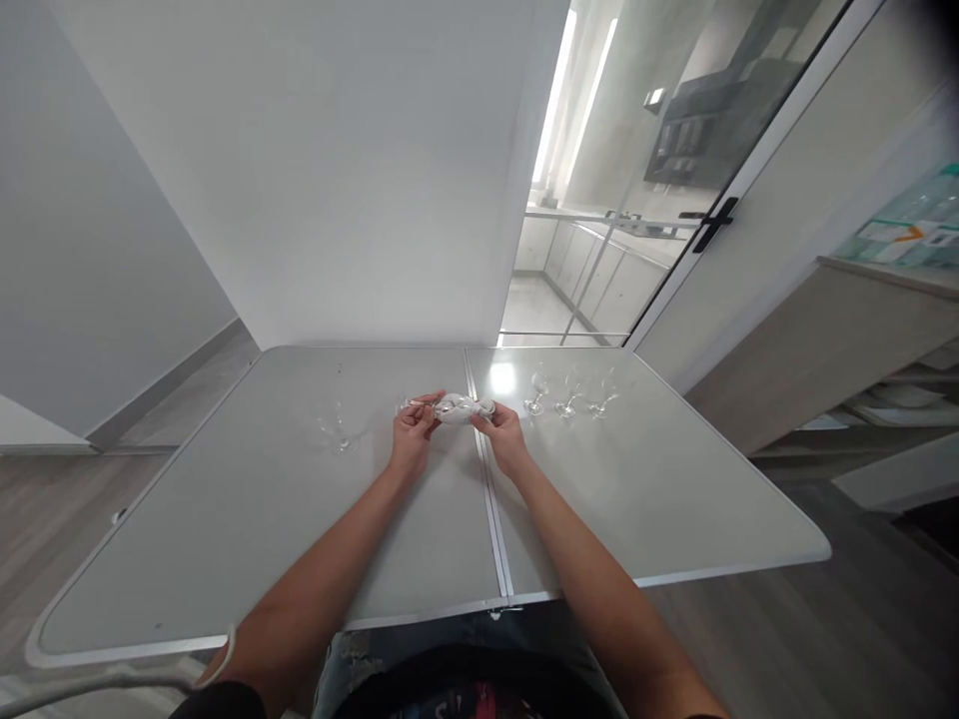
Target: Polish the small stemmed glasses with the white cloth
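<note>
Above the surface [636,479], grasping a glass [403,406] with the left hand [413,425] and white cloth [456,408] around it with the right hand [504,435], judged mid-wipe; cannot class other standing glasses [567,408] as done or pending.

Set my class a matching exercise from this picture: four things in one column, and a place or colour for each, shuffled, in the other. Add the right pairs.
Things
1. cloth
2. three glasses
3. door handle
4. bottles

Places and colours
A. black
B. on the shelf at the far right
C. white, between the left hand and the right hand
D. in a row on the table, right of both hands

Right pairs
1-C
2-D
3-A
4-B
</note>
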{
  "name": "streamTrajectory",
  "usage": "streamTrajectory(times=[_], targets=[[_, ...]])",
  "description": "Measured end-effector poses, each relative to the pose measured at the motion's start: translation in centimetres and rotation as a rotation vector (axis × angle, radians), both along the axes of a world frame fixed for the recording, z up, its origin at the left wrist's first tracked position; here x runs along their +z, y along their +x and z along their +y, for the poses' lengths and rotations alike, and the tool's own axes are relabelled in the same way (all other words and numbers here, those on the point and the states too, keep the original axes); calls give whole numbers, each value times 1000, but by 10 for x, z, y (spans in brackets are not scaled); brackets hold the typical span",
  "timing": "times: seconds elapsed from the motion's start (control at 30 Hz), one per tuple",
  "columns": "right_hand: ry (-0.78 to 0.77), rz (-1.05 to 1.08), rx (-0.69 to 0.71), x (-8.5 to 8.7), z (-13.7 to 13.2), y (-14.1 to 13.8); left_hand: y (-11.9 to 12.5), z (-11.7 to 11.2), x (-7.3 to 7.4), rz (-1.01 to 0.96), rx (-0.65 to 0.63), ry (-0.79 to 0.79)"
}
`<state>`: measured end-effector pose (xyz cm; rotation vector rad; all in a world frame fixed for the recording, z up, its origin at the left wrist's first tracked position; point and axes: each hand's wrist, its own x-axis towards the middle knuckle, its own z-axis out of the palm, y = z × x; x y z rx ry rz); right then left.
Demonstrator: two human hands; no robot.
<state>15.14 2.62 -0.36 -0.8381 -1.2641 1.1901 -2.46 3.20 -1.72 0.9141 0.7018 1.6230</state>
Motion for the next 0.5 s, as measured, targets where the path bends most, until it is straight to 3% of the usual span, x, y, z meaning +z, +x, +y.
streamTrajectory(times=[0.23,0.33,0.5], targets=[[54,-27,-88,1,1,4,0,-1,-1,2,-23,12],[94,-177,-123,2,0,9,0,0,-3,8,-24,18],[468,-510,-204,3,1,18,-1,3,-6,-19,13,-18]])
